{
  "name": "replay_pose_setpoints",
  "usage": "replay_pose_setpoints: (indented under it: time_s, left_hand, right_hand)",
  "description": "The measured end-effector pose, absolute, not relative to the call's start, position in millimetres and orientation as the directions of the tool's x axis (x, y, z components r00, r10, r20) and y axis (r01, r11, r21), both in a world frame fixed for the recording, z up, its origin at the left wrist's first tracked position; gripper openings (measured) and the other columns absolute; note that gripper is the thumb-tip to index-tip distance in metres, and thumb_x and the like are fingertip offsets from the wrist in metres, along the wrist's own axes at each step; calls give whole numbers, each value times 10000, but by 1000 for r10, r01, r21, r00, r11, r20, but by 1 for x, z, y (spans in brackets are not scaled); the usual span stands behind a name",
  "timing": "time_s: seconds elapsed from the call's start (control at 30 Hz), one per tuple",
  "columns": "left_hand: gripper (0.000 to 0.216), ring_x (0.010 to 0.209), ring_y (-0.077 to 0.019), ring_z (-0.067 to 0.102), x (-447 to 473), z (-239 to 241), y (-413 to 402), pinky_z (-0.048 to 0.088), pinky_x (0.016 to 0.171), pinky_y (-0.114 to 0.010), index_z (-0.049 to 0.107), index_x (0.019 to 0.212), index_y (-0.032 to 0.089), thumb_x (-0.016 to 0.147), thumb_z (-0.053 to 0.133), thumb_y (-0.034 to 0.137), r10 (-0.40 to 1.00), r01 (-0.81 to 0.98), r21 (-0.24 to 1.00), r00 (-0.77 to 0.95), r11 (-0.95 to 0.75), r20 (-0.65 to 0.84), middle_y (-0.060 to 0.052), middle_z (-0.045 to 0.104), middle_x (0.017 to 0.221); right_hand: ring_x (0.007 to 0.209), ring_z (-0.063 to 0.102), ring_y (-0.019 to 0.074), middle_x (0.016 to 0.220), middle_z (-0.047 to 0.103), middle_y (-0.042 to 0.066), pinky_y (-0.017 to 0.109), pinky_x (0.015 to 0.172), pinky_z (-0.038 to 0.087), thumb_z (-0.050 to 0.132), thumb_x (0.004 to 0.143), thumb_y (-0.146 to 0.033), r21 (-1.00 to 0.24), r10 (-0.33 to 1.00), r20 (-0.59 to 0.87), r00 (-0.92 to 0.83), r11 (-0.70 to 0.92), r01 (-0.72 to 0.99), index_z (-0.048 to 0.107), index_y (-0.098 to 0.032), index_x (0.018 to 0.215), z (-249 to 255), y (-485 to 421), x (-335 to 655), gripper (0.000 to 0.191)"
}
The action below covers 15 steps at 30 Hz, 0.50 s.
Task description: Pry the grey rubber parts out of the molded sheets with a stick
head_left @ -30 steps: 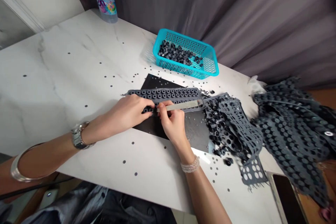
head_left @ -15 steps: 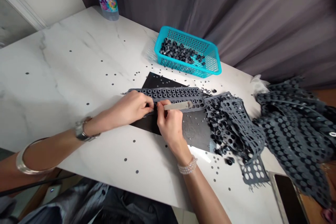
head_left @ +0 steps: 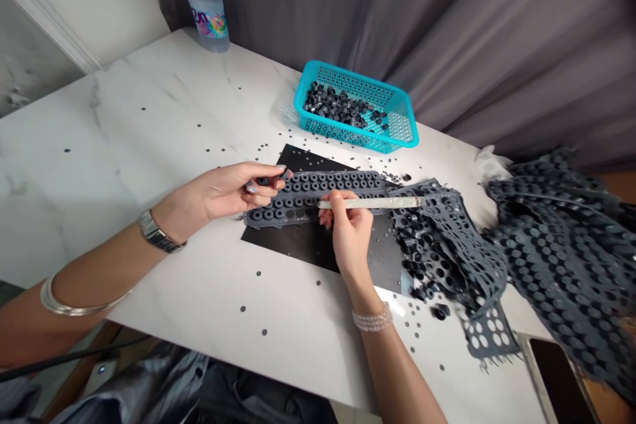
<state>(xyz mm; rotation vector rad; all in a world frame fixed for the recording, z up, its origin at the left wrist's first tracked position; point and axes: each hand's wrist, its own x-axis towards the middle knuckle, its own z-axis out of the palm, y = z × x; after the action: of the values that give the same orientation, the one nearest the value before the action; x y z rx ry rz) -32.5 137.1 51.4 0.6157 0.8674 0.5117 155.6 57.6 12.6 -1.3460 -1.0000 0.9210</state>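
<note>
A grey rubber sheet (head_left: pixel 318 193) full of small round rings lies on a black mat (head_left: pixel 318 238) on the white marble table (head_left: pixel 149 132). My left hand (head_left: pixel 233 189) is closed, pinching a small black ring (head_left: pixel 263 180) at the sheet's left end. My right hand (head_left: pixel 350 228) is closed around a long pale stick tool (head_left: pixel 372 203), which lies across the sheet and points right.
A turquoise basket (head_left: pixel 397 129) with several black rings stands at the back. Heaps of punched-out grey sheets (head_left: pixel 556 245) lie to the right. A water bottle (head_left: pixel 206 3) is at the far corner, a phone (head_left: pixel 556 377) near the lower right. Small black discs are scattered about.
My left hand has lifted off the sheet and drawn left with a ring pinched in it. My right hand has shifted right, the tool now reaching farther right.
</note>
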Motion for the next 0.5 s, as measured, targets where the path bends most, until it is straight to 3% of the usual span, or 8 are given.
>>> replay_pose_setpoints:
  time_s: [0.17, 0.37, 0.5]
  left_hand:
    - [130, 441, -10, 250, -33, 54, 136, 244, 336, -170, 684, 749, 133, 839, 590, 142, 631, -205, 641, 544, 739, -553, -44, 533, 724]
    - [95, 500, -61, 371, -33, 55, 136, 352, 397, -234, 671, 761, 147, 788, 581, 131, 652, -216, 656, 526, 723, -545, -95, 606, 789]
    - [249, 559, -112, 436, -31, 61, 135, 310, 378, -257, 505, 581, 182, 815, 556, 249, 675, -203, 687, 507, 698, -536, -110, 576, 738]
  right_hand:
    - [473, 468, 85, 589, 551, -30, 226, 483, 387, 557, 890, -382, -999, 944, 36, 329, 26, 34, 598, -170, 739, 12, 57, 155, 263]
    - [488, 482, 90, 603, 558, -24, 227, 486, 386, 553, 893, -390, -997, 948, 46, 315, 26, 66, 590, -173, 731, 16, 55, 150, 273]
    - [500, 497, 91, 611, 554, -29, 222, 495, 392, 540, 908, -395, -995, 962, 62, 264, 40, 90, 590, -177, 757, 15, 54, 146, 270]
